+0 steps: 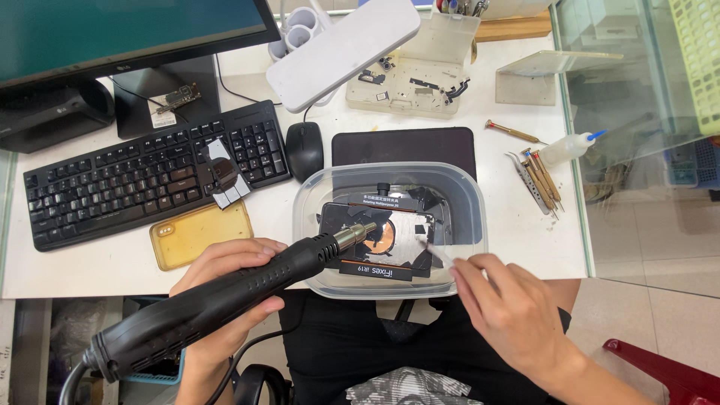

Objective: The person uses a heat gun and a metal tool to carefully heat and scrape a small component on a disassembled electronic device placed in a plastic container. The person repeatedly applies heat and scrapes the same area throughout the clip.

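My left hand (225, 300) grips a black hot-air gun (217, 296), its metal nozzle (354, 235) aimed at the back of a phone (390, 232) clamped in a black fixture (375, 271). The phone shows a copper-coloured coil and broken black back glass. Fixture and phone sit inside a clear plastic tub (465, 217) at the table's front edge. My right hand (502, 307) holds a thin pointed tool (435, 251) whose tip touches the phone's right side.
A black keyboard (127, 180) with small parts on it, a mouse (304, 150), a yellow phone case (199, 234), a dark mat (405, 144), a parts tray (409, 75), screwdrivers and tweezers (540, 180) and a squeeze bottle (566, 148) lie around the tub. A monitor (112, 37) stands at back left.
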